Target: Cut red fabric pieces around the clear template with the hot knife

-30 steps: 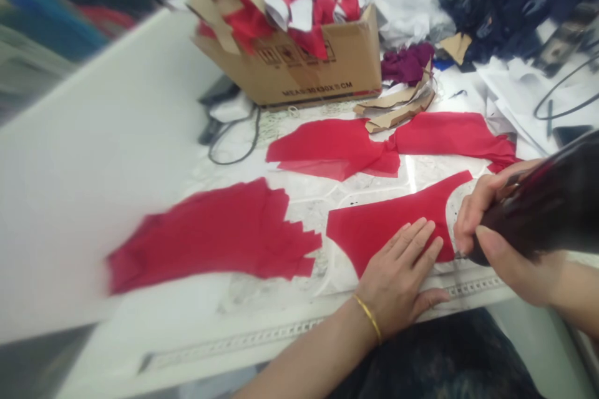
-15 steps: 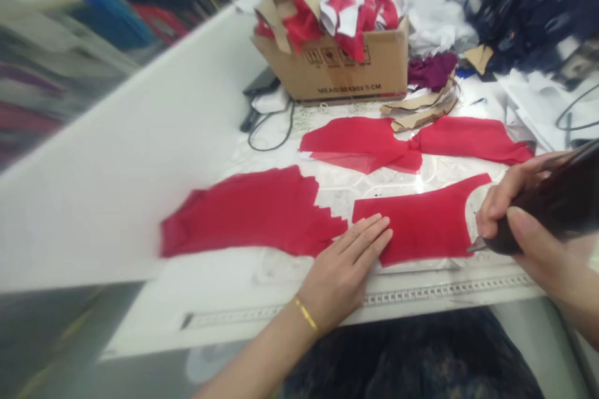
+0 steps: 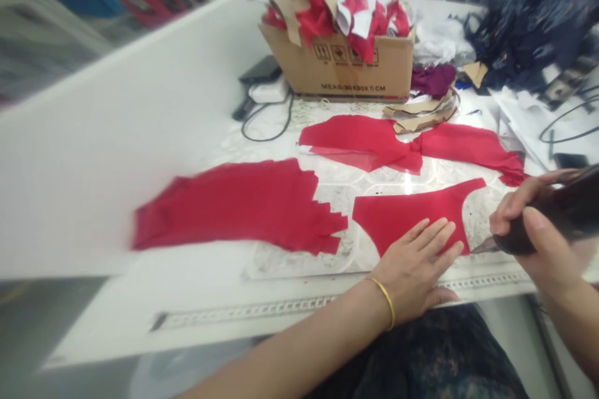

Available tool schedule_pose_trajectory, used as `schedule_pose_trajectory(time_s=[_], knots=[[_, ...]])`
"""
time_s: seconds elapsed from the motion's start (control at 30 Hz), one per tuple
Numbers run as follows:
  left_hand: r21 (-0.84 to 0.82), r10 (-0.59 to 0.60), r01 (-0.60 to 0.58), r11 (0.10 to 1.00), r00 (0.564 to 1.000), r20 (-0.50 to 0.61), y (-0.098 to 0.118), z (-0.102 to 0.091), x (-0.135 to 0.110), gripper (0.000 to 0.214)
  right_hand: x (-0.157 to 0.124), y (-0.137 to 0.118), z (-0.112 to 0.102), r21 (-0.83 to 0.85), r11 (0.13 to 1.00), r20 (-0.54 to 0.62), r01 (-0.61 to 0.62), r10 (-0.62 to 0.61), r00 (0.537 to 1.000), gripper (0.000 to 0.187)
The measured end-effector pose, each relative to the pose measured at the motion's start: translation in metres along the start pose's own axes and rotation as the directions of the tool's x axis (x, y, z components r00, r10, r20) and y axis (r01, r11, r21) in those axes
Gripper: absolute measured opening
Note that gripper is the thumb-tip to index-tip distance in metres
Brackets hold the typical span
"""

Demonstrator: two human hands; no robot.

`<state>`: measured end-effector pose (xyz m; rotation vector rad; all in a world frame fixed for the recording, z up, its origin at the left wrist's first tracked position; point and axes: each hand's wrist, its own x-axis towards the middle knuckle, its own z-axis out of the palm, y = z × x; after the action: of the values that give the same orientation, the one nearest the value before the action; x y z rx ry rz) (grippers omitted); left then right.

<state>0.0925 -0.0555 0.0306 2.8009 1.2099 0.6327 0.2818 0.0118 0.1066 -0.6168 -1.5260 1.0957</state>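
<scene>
My left hand (image 3: 416, 262) lies flat, fingers stretched, on the lower right part of a red fabric piece (image 3: 397, 215) with curved cut-outs. In my right hand (image 3: 538, 224) is a bulky dark hand tool (image 3: 568, 212) with a pointed metal tip; its exact kind I cannot make out. That tip is low beside the fabric's lower right corner. To the left lies a stack of red fabric pieces (image 3: 234, 206) with stepped right edges. Farther back are two more groups of red fabric, one on the left (image 3: 350, 137) and one on the right (image 3: 463, 146).
A cardboard box (image 3: 346, 75) full of red and white scraps stands at the back, beside a cable and a small white device (image 3: 269, 90). A ruler tape (image 3: 243, 310) runs along the front edge. Dark cloth (image 3: 528, 25) is heaped back right; a white panel (image 3: 116, 137) borders the left.
My left hand has slid right across the red fabric piece, uncovering its lower left curved cut-out. The right hand still grips the dark tool near the right corner. The view has shifted slightly.
</scene>
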Motion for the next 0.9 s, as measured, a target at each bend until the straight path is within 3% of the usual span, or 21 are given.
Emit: schedule_pose_trajectory(time_s=[0.5, 0.63, 0.77, 0.9], knots=[[-0.012, -0.010, 0.010, 1.000, 1.000, 0.024, -0.007, 0.006, -0.001, 0.071, -0.002, 0.006, -0.003, -0.004, 1.000, -0.013, 0.011, -0.011, 1.000, 0.035], [-0.023, -0.016, 0.017, 1.000, 0.999, 0.037, -0.008, 0.007, 0.000, 0.071, -0.002, 0.007, -0.004, -0.051, 0.997, 0.030, 0.055, -0.053, 0.998, 0.022], [0.020, -0.007, 0.006, 1.000, 1.000, 0.015, -0.011, -0.007, -0.008, 0.068, -0.001, 0.003, -0.002, 0.002, 0.998, 0.012, 0.060, -0.060, 0.998, 0.023], [0.096, -0.038, 0.044, 0.994, 0.997, -0.066, -0.021, -0.033, -0.031, 0.042, 0.005, 0.001, 0.008, 0.130, 0.986, -0.105, 0.107, -0.094, 0.990, 0.028]])
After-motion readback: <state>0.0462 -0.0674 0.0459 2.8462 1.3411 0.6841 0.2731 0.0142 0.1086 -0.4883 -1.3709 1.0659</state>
